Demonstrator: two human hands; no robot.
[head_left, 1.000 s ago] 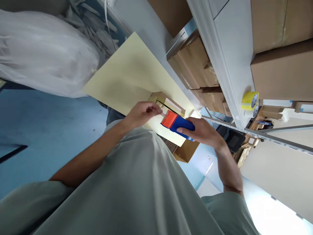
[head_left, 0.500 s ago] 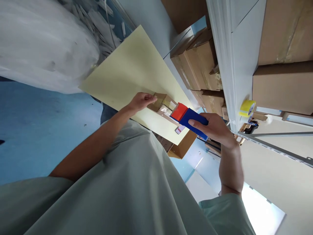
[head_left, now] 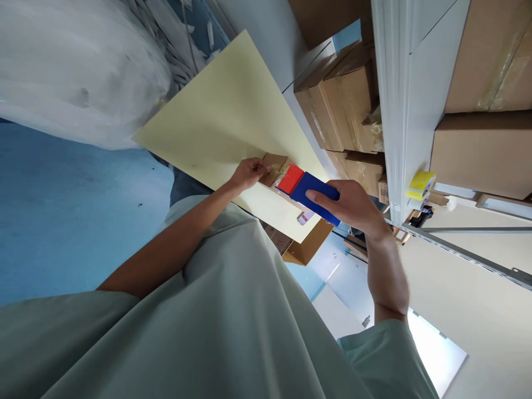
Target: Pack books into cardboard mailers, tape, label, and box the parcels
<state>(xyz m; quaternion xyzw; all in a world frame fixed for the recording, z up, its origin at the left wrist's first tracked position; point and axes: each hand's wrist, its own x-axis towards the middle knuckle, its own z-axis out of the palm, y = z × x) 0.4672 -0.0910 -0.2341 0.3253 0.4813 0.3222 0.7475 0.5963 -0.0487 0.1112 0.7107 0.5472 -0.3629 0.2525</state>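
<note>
tape dispenser (head_left: 306, 188) nearer left hand (head_left: 248, 173)

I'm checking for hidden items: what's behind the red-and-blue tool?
A small cardboard box on the cream tabletop shows in part; whatever the tool covers cannot be seen.

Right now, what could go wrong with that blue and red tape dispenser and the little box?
The left hand is near the red end of the tape dispenser, so a slip might bump or scratch its fingers. The little cardboard box could slide on the pale yellow table if pushed. A small flat item near the table's edge might get knocked off by the right hand.
</note>
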